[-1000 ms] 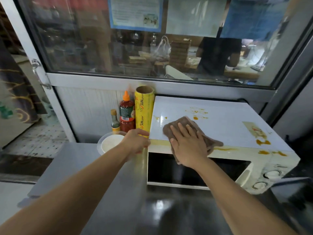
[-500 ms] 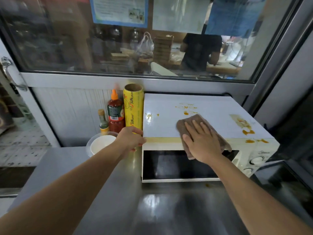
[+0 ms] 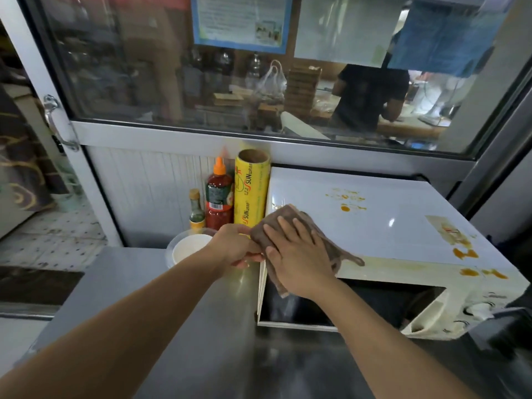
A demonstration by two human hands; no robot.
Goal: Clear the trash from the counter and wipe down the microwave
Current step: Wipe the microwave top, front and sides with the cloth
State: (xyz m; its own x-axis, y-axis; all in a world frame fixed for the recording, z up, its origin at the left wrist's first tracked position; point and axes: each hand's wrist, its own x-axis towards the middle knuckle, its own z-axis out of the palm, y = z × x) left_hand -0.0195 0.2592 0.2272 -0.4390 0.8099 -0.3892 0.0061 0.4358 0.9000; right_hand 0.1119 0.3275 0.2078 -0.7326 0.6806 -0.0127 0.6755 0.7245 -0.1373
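Note:
A white microwave [image 3: 388,214] stands on the steel counter [image 3: 201,341], its top spotted with orange sauce stains [image 3: 345,208] at the back and others [image 3: 465,252] at the front right. A brown cloth [image 3: 276,223] lies over the top's front-left corner and hangs a little over the door. My right hand [image 3: 299,260] presses flat on the cloth, fingers straight. My left hand [image 3: 233,243] grips the microwave's front-left corner with curled fingers, right beside the cloth.
Left of the microwave stand a yellow cling-wrap roll [image 3: 250,191], a red sauce bottle [image 3: 219,203], a small bottle [image 3: 196,211] and a white bowl [image 3: 187,249]. A glass window runs behind. A dark object [image 3: 506,326] sits at the counter's right edge.
My right hand has slid the cloth leftward along the front of the microwave top to its left corner. My left hand has stayed at that corner.

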